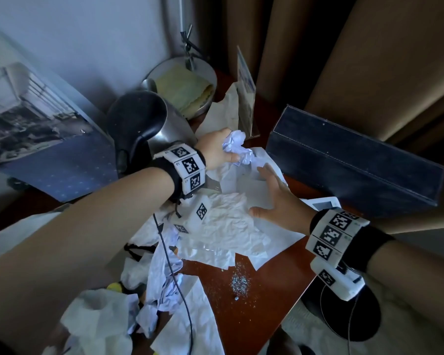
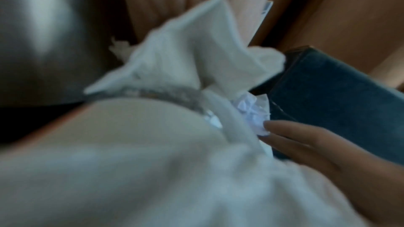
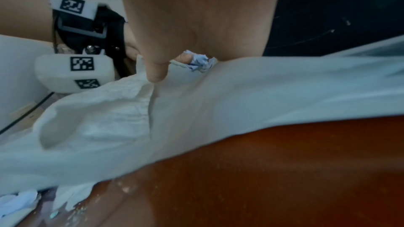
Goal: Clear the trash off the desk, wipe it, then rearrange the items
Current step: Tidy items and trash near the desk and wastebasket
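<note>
Near edge of reddish-brown wooden desk: heap of torn and crumpled white paper scraps hanging over near-left corner, black cable trailing across; likely to snag and drag scraps to floor if either arm pulls back fast. Small patch of glittery crumbs on bare wood near near edge; likely to scatter if sheets get swept across, better left for wipe. Mid-desk: right hand flat, fingers released and spread, pressing on large wrinkled white paper sheet; could tear or slide if pulled one-handed. Just beyond: left hand clenched round crumpled bluish-white paper ball; overfilling grip risks dropping. Far side: dark blue rectangular box at far-right edge, steel kettle with black lid at far-left, upright clear-framed card behind ball; elbow or wrist knock could tip card.
</note>
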Motion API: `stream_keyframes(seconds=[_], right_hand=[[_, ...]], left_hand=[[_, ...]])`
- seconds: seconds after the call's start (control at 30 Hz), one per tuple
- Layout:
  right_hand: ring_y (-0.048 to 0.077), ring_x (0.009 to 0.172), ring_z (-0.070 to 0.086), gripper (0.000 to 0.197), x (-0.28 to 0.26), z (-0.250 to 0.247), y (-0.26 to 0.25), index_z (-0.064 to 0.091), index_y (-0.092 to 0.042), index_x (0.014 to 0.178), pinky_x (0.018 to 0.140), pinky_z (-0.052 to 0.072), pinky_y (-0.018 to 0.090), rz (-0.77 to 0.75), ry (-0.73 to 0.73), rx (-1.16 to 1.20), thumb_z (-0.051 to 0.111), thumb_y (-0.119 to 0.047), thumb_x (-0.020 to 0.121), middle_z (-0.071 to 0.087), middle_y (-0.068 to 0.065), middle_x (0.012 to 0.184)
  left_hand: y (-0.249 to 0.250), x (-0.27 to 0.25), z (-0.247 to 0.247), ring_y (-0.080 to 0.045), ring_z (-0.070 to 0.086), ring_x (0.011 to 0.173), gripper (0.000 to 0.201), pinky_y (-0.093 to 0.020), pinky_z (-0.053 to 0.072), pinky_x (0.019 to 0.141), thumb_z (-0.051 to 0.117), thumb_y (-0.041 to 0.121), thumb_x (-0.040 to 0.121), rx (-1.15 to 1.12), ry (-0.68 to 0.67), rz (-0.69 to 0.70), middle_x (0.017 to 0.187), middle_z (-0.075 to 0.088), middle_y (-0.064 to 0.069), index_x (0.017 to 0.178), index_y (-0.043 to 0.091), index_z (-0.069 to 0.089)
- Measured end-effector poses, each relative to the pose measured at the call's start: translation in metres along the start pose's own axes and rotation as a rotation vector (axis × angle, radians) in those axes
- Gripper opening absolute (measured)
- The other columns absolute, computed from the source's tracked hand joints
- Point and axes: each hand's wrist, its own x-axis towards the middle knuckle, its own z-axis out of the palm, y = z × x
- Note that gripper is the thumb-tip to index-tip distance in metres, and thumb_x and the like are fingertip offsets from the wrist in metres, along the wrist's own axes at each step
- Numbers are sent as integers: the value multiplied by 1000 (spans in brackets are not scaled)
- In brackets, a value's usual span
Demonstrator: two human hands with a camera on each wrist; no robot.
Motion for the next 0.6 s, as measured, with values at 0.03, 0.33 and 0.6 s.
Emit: stream_keyframes(seconds=[0.03,0.33,0.6], right_hand=[[22,146,4,91,-1,-1,0,3,-20,150,117,15,43,3,3,14,66,-32,86,-8,-1,158],[20,139,25,73,-12,-7,-7,15,-16,148,108,22,26,39,28,53,58,-29,91,25,5,151],[26,136,25,59,-5,-20,-43,26,-16,145,107,23,32,1,161,-62,53,-26,94,29,8,147]], left_hand=[[-1,-4,2,-18,46,84,30,-26,36,66,70,19,81,-49,44,13,90,51,-4,100,6,50],[-6,-40,-12,-25,53,87,25,-30,39,73,68,6,78,-228,277,47,95,56,-17,96,0,53],[-21,-98,0,-23,46,102,39,-25,38,80,65,36,82,-66,5,-109,104,43,-6,108,14,47]])
